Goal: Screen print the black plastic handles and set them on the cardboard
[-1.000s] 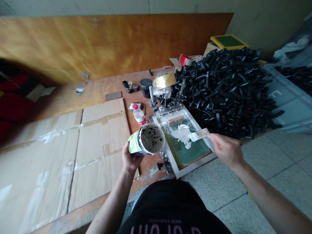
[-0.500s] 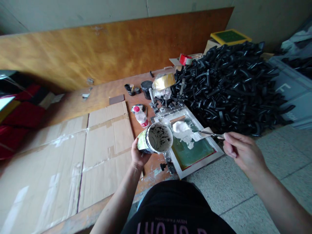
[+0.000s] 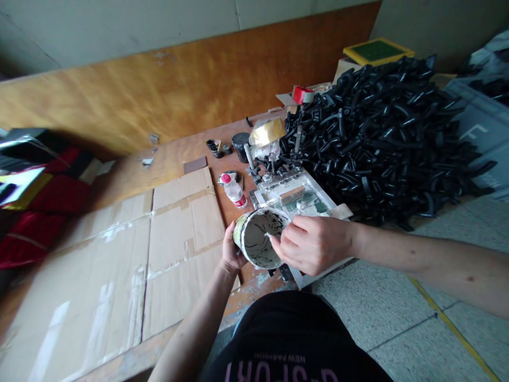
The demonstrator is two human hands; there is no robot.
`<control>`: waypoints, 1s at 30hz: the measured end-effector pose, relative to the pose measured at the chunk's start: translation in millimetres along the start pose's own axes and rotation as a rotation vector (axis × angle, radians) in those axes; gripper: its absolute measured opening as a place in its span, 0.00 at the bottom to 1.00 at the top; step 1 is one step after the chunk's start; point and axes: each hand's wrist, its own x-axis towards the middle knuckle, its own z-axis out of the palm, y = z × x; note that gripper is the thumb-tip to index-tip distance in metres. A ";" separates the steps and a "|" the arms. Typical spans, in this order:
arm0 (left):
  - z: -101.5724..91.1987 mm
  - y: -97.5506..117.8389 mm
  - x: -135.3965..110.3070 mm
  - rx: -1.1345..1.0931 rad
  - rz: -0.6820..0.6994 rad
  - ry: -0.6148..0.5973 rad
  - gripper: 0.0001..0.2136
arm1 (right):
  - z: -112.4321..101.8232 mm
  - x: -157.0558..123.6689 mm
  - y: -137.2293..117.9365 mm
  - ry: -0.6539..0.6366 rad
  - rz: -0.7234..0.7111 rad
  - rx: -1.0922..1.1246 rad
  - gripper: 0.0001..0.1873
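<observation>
1. A streaked tub (image 3: 252,245) is gripped by the fingers of the left hand (image 3: 233,250) and held tilted above the desk (image 3: 175,148).
2. The fingers of the right hand (image 3: 312,241) are closed around a slim tool (image 3: 269,235), mostly hidden, at the tub's mouth.
3. The framed screen (image 3: 321,191) is partly covered by the right hand.
4. A red-capped bottle (image 3: 234,191) is seen near the tub.
</observation>
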 end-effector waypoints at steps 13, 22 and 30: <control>4.2 16.6 -1.1 0.002 -0.184 -0.022 0.19 | 0.6 22.1 18.3 -0.406 -0.151 0.188 0.14; -2.1 23.3 4.7 -0.016 -0.117 -0.043 0.15 | 2.2 23.4 23.8 -0.618 -0.036 0.265 0.13; -2.2 29.4 6.1 0.074 -0.082 -0.094 0.16 | 9.3 25.4 25.9 -0.617 0.141 0.371 0.13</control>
